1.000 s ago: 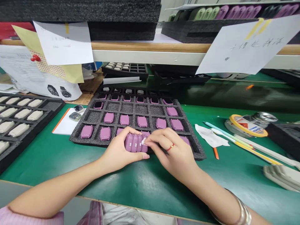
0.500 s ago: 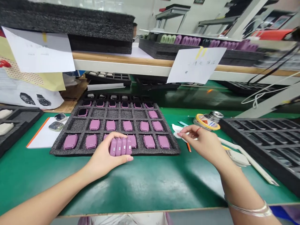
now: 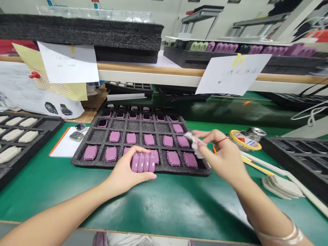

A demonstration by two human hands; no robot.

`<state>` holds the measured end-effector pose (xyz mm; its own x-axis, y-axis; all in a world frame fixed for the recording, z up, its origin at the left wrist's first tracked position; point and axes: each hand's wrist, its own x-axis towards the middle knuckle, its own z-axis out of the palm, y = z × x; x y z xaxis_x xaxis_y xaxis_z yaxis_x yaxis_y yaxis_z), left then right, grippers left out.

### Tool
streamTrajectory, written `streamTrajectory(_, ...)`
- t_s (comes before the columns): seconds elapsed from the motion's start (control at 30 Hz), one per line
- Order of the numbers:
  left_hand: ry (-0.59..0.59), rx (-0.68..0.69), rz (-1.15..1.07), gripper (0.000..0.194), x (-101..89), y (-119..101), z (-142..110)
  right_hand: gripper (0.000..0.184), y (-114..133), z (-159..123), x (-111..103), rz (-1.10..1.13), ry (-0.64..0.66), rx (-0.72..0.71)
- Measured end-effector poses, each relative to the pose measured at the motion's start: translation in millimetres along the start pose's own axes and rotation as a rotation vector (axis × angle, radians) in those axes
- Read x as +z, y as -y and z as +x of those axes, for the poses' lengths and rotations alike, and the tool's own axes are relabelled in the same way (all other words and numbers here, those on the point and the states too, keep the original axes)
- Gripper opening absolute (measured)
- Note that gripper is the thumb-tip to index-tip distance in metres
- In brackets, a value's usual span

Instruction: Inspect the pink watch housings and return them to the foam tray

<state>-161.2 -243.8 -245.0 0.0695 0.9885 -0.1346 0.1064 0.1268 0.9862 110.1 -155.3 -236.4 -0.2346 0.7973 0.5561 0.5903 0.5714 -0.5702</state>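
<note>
My left hand (image 3: 125, 171) is closed round a short row of purple watch cases (image 3: 142, 162), held side by side over the front edge of a black foam tray (image 3: 99, 137). Their narrow sides, each with a small pale slot, face me. Pinched in the fingers of my right hand (image 3: 222, 153) is a crumpled white wipe (image 3: 196, 141), at the tray's right edge. More purple watch cases (image 3: 173, 158) lie in the tray's front compartments. Dark-screened purple watches (image 3: 146, 117) fill compartments farther back.
Right of the tray stand a round metal-topped container (image 3: 252, 135), a yellow-rimmed tape roll (image 3: 244, 140) and several pale flat pieces (image 3: 280, 186). Another foam tray (image 3: 289, 150) lies far right; one with cream cases (image 3: 28, 136) lies left. A shelf (image 3: 143, 71) crosses above the bench.
My right hand has picked up the white wipe from the bench and brought it left to the tray's edge. My left hand keeps its hold on the watch cases. The view has shifted left.
</note>
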Motion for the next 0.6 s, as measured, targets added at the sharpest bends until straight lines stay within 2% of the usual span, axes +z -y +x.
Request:
streamTrajectory(0.07,-0.012,0.024,0.042,0.054,-0.4,0,1,0.010,40,-5,19,0.126,0.167,-0.112)
streamTrajectory(0.13,-0.018,0.061,0.094,0.054,-1.0,0,2,0.005,67,-10,35,0.160,0.312,-0.326)
streamTrajectory(0.23,-0.003,0.079,0.115,0.054,-1.9,-1,3,0.011,77,-11,52,0.133,0.322,-0.519)
streamTrajectory(0.33,-0.016,0.051,0.093,0.053,-1.7,-1,4,0.012,67,-2,59,0.122,0.273,-0.549)
streamTrajectory(0.43,-0.029,0.027,0.094,0.055,-0.8,-1,4,0.009,57,12,60,0.052,0.196,-0.518)
streamTrajectory(0.53,-0.026,0.024,0.099,0.055,-0.1,-2,3,0.008,60,18,58,0.091,0.118,-0.407)
streamTrajectory(0.6,-0.027,0.039,0.112,0.054,0.1,-2,3,0.008,67,14,54,0.191,0.156,-0.430)
